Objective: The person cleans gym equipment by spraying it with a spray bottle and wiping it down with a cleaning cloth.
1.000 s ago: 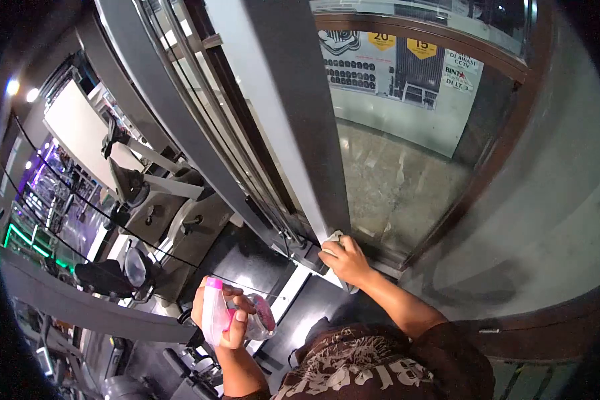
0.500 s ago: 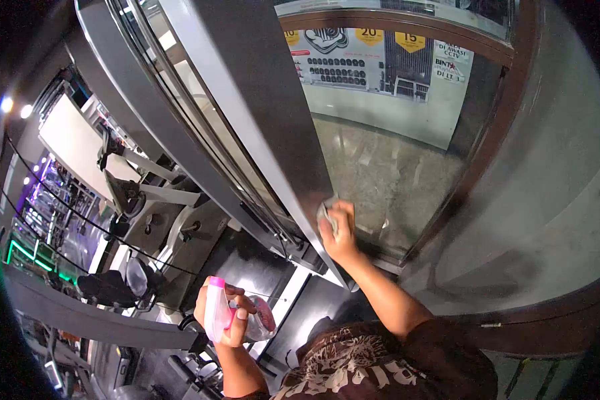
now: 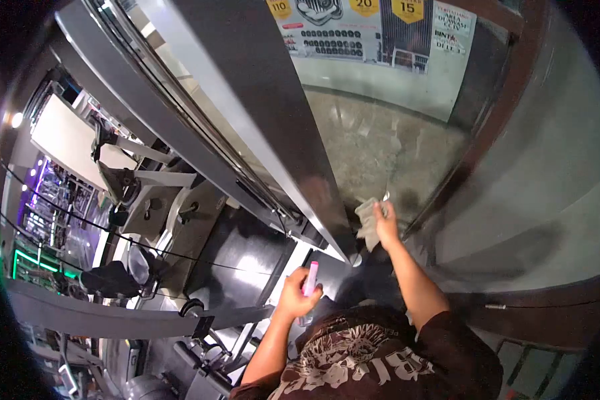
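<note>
My left hand [image 3: 299, 293] is wrapped round a spray bottle with a pink and white top [image 3: 311, 277], held low in front of my chest. The bottle's body is mostly hidden by the hand and wrist. In my right hand [image 3: 386, 223] a light grey cloth [image 3: 368, 220] is pinched and hangs to the left of the fingers. The cloth is in front of the lower part of the glass pane [image 3: 380, 147], just right of the foot of the dark door frame [image 3: 273, 87].
Posters [image 3: 340, 33] show behind the glass at the top. Exercise machines [image 3: 147, 193] stand at the left, with a grey rail [image 3: 113, 315] below them. A curved grey wall [image 3: 533, 200] fills the right side, above a brown ledge [image 3: 527, 320].
My right hand has moved right, away from the frame's edge, and the cloth now hangs loose. My left hand has moved right with the bottle, which is turned. The view has shifted slightly.
</note>
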`<state>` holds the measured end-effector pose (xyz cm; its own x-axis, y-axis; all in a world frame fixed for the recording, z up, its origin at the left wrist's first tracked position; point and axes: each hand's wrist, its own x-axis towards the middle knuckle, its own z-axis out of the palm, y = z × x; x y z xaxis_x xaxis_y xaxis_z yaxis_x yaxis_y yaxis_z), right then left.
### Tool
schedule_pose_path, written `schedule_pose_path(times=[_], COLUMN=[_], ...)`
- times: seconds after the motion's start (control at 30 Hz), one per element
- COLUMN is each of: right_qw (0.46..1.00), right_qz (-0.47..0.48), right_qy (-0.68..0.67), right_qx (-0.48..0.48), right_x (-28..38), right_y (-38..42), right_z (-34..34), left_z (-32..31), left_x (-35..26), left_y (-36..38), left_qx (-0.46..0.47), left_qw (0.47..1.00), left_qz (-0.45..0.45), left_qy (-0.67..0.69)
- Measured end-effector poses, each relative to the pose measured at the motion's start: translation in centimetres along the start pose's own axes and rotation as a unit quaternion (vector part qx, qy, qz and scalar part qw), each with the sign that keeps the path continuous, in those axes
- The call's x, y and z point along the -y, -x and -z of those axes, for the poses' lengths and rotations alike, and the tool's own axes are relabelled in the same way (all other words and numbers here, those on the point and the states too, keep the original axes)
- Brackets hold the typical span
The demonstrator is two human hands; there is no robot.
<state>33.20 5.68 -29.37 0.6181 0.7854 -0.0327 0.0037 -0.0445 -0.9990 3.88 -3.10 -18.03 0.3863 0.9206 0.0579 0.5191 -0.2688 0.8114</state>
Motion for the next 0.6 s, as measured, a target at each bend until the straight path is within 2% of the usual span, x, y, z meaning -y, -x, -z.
schedule_pose_path(times=[0.17, 0.27, 0.33, 0.37, 0.47, 0.5, 0.6], right_qw=[0.997, 0.995, 0.989, 0.984, 0.970, 0.972, 0.974], right_qz=[-0.039, -0.059, -0.111, -0.135, -0.210, -0.197, -0.160], right_qy=[-0.061, -0.053, -0.062, -0.067, 0.020, 0.028, 0.105], right_qx=[-0.009, -0.054, -0.078, -0.090, -0.120, -0.122, -0.121], right_x=[-2.5, -5.0, -6.1, -6.6, -8.0, -11.4, -9.8], right_y=[0.9, 5.3, 8.9, 10.6, 15.6, 16.7, 20.5], right_z=[3.3, 5.1, 6.3, 6.8, 7.9, 8.2, 6.8], left_z=[-1.9, -2.1, -1.9, -1.5, -0.1, 0.2, 1.8], left_x=[-0.1, 1.2, 1.7, 1.8, 2.6, 3.2, 5.1], left_y=[-0.1, -0.4, -0.4, -0.2, 0.8, 1.3, 3.5], left_qx=[0.042, 0.037, 0.022, 0.048, 0.080, 0.086, 0.106], left_qw=[0.998, 0.999, 1.000, 0.999, 0.996, 0.995, 0.992], left_qz=[0.034, 0.010, -0.016, 0.011, -0.039, -0.047, -0.063], left_qy=[-0.012, -0.023, -0.015, 0.012, 0.010, 0.012, 0.016])
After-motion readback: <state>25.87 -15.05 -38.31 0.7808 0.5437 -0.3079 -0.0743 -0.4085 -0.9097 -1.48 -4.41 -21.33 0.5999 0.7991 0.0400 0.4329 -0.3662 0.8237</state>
